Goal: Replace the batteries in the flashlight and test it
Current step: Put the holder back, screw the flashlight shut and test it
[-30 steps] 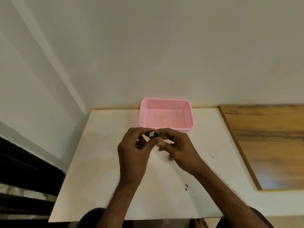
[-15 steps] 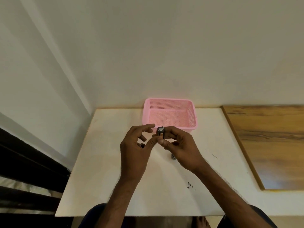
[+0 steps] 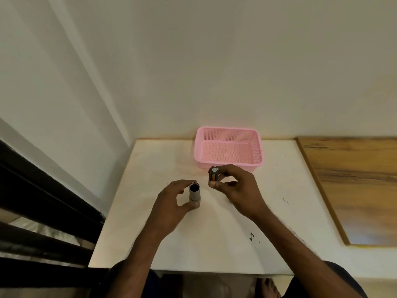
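A grey flashlight body [image 3: 194,194] stands upright above the white table [image 3: 150,233], its open dark end facing up. My left hand [image 3: 171,203] grips it, fingers behind and thumb at its lower part. To its right, my right hand [image 3: 234,186] pinches a small dark battery holder [image 3: 214,175] with a silver contact on top, a short gap away from the flashlight's opening. A small object under my right hand is mostly hidden.
A pink mesh basket [image 3: 255,145], holding nothing, sits at the back of the table against the wall. A wooden-topped surface [image 3: 354,179] adjoins the table on the right. Dark railing bars [image 3: 43,211] lie to the left. A bare foot [image 3: 266,287] shows below the front edge.
My hands have parted. The battery holder came away in my right hand, and my left hand now holds the flashlight body upright, lower and to the left. The camera view has also shifted.
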